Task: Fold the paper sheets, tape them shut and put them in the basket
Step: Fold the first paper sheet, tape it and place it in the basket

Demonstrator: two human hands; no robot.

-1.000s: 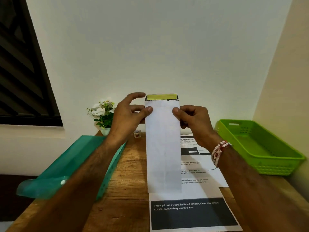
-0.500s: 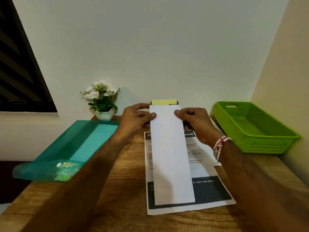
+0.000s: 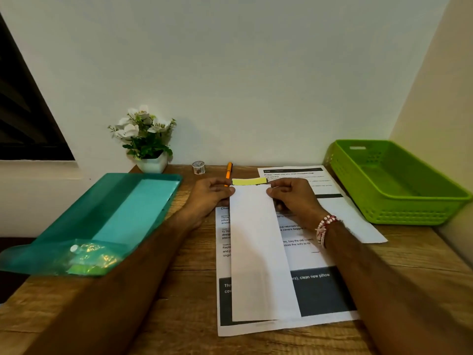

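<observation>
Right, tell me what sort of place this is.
Probably a home or office desk corner: a wooden table against plain walls, printed sheets, a pen and a tape roll on it, and a pot of flowers.

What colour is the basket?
The basket is bright green all over. The head view, the only one, shows it clearly.

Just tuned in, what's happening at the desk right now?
A person has a folded sheet lying over printed pages on the desk. The left hand and right hand pinch its top corners. A yellow strip sticks out past its top edge. The green basket on the right shows no sheets inside.
</observation>
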